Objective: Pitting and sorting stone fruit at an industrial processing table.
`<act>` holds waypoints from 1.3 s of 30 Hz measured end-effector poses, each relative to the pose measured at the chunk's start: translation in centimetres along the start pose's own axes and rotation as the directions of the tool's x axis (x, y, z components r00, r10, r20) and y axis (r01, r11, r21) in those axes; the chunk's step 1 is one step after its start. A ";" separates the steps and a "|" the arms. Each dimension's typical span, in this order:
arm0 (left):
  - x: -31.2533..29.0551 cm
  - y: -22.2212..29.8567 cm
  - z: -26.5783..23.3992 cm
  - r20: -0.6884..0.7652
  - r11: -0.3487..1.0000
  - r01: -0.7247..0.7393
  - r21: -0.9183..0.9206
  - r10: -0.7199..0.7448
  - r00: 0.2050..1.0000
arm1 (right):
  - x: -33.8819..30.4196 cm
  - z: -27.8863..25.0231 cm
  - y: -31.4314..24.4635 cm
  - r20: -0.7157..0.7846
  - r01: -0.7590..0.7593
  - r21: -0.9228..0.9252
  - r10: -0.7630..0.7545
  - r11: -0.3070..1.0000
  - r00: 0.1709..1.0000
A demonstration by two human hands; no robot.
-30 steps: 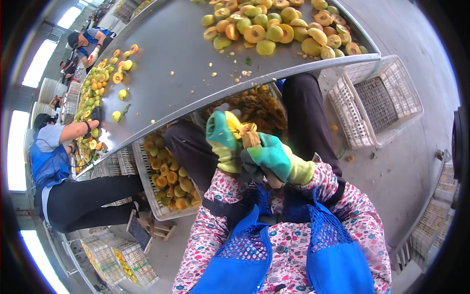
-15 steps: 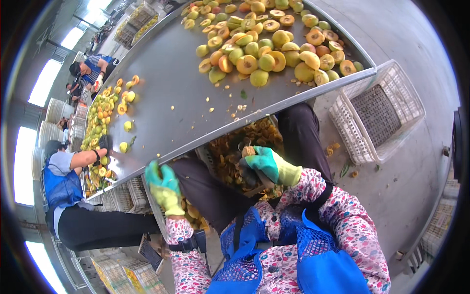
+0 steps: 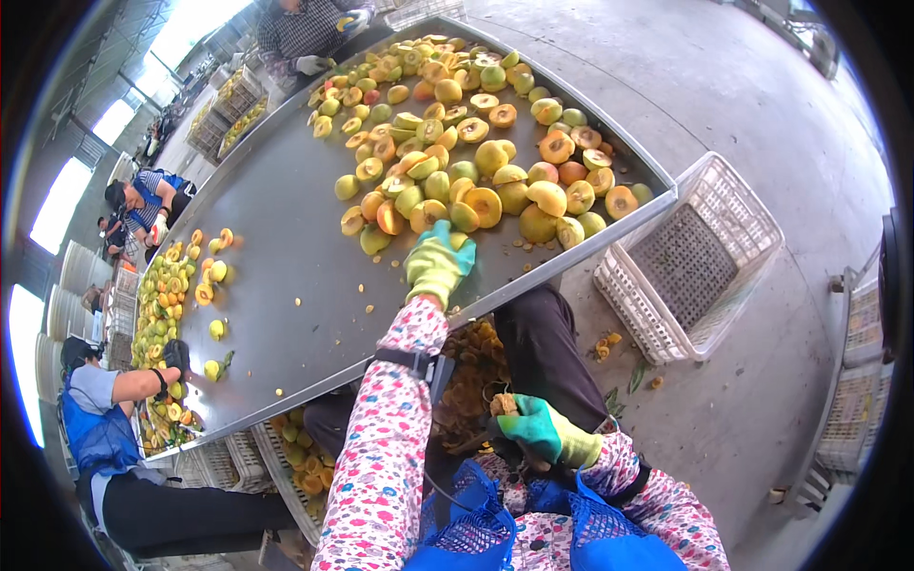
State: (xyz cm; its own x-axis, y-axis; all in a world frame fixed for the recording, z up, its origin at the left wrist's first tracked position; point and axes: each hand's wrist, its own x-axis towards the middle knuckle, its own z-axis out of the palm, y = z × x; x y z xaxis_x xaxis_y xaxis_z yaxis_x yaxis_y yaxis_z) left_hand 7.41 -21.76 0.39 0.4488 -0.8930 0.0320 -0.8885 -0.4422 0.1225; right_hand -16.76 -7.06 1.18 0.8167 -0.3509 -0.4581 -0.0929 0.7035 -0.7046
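One hand, your left, in a yellow-green glove with teal fingertips (image 3: pixel 440 262), reaches across the raised rim of a broad grey metal table (image 3: pixel 276 285) to the near edge of a heap of halved round fruit, yellow-green in skin and orange in flesh (image 3: pixel 482 203). Its fingers are at the foremost pieces; whether they have closed on one cannot be told. Your right hand, in a similar teal and yellow-green glove (image 3: pixel 545 433), is low, near your dark-trousered legs (image 3: pixel 547 347), its fingers drawn together around a small rough brown object (image 3: pixel 504 404) whose kind cannot be made out. Beyond that hand, under the table's edge, lies a mass of orange-brown fruit pieces (image 3: pixel 466 366). The step in hand is judged to be picking up one half. For good practice, choose a piece at the loose front of the heap, so that its neighbours do not roll; curl your left fingers around the rounded skin and press lightly, as soft flesh may bruise or slip; lift it clear of the rim before drawing back; and hold your right hand steady and well apart meanwhile
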 end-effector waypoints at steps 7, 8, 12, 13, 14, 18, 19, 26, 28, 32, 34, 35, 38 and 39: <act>-11.7 -2.5 -6.7 0.061 0.098 0.040 -0.994 0.214 0.975 | 2.3 -0.4 -3.5 -0.163 0.479 -0.338 -0.552 0.810 0.818; -13.3 -2.5 -6.7 -0.068 0.458 -0.185 -0.869 0.260 0.963 | 2.9 -0.3 -3.5 -0.172 0.462 -0.560 -0.642 0.688 0.747; -17.0 -1.6 -5.6 0.257 -0.478 0.266 -0.837 0.085 0.963 | 2.8 2.0 -4.6 -0.083 0.254 -0.915 -0.760 0.315 0.644; -17.9 -0.9 -5.3 0.133 -0.411 0.116 -0.904 -0.012 0.991 | 2.6 2.2 -4.4 -0.074 0.247 -0.917 -0.740 0.315 0.669; -18.5 -1.0 -5.0 0.134 -0.414 0.117 -0.902 -0.012 0.991 | 2.5 2.3 -4.2 -0.067 0.238 -0.919 -0.720 0.314 0.691; -19.9 -0.6 -4.7 0.036 -0.403 -0.003 -0.915 -0.090 0.995 | 1.4 3.4 -4.4 -0.052 0.123 -0.967 -0.650 0.222 0.759; -20.0 -1.4 -4.0 0.164 -0.401 0.110 -0.910 -0.101 0.981 | 1.2 3.4 -4.0 -0.060 0.117 -0.968 -0.653 0.224 0.755; -21.2 -1.1 -1.5 -0.424 0.652 -0.335 -0.681 0.022 0.906 | 0.9 3.0 -2.1 0.061 0.174 -0.980 -0.703 0.091 0.708; -21.5 -0.2 -2.1 -0.346 0.544 -0.269 -0.795 -0.042 0.937 | 0.4 2.9 -2.4 0.107 0.202 -0.978 -0.712 0.051 0.694; -21.2 0.8 -3.3 -0.094 0.018 -0.093 -0.995 -0.076 0.993 | -0.3 2.4 -3.0 0.163 0.081 -0.984 -0.622 -0.158 0.766; -20.7 -0.3 -4.2 -0.070 0.373 -0.142 -0.917 0.201 0.977 | -0.4 2.2 -2.9 0.207 0.084 -0.968 -0.571 -0.235 0.794; -20.6 0.0 -4.4 0.173 -0.117 0.189 -0.975 0.134 0.976 | -0.3 2.2 -3.0 0.210 0.073 -0.959 -0.514 -0.274 0.832; -19.0 -1.6 -4.2 0.396 -0.162 0.432 -0.887 0.214 0.893 | 0.0 1.6 -2.4 0.281 0.134 -0.929 -0.419 -0.346 0.864; -18.7 -1.9 -4.2 0.401 -0.163 0.436 -0.885 0.207 0.892 | -0.2 1.9 -2.8 0.231 0.145 -0.963 -0.423 -0.226 0.876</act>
State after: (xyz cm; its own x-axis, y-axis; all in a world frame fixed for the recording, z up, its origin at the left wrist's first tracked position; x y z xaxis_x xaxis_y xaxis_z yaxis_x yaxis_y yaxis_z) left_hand 1.13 -3.89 3.72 0.1787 -0.9217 -0.3443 0.4250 -0.2433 0.8719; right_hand -15.57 -7.76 4.26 0.8863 -0.4626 0.0215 -0.4097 -0.8048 -0.4294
